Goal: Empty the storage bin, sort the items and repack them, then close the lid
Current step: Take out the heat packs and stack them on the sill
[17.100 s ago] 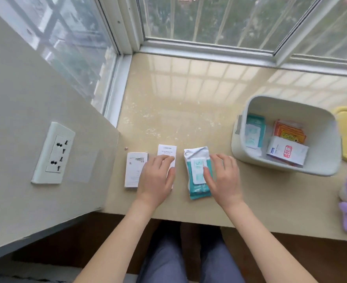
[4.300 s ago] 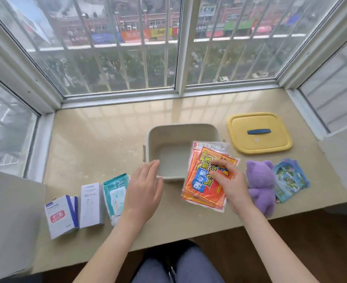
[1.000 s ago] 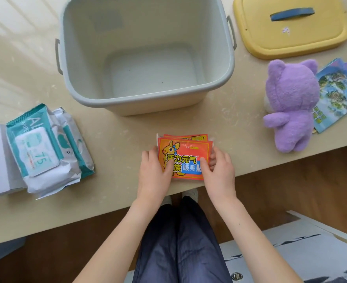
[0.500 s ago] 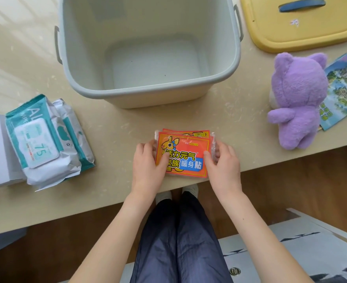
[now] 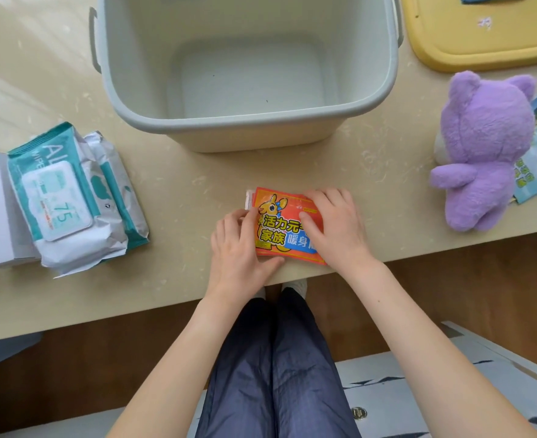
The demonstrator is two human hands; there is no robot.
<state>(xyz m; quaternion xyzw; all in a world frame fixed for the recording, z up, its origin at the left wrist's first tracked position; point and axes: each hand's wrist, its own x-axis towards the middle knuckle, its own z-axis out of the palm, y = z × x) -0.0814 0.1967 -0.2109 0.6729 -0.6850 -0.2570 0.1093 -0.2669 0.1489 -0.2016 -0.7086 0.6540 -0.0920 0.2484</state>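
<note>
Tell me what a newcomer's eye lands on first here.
The bright orange packets at the counter's near edge, with the left hand and right hand pressed on them. Behind them stands the empty grey bin, and at the right a purple plush bear.

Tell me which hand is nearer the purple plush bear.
Right. The right hand lies on the orange packets, toward the purple plush bear; the left hand is at their far side.

Bin [image 5: 245, 128] behind packets [image 5: 279, 227]; wipes [image 5: 71, 197] left, plush [image 5: 485, 150] right, lid [image 5: 481, 36] apparently behind plush
</note>
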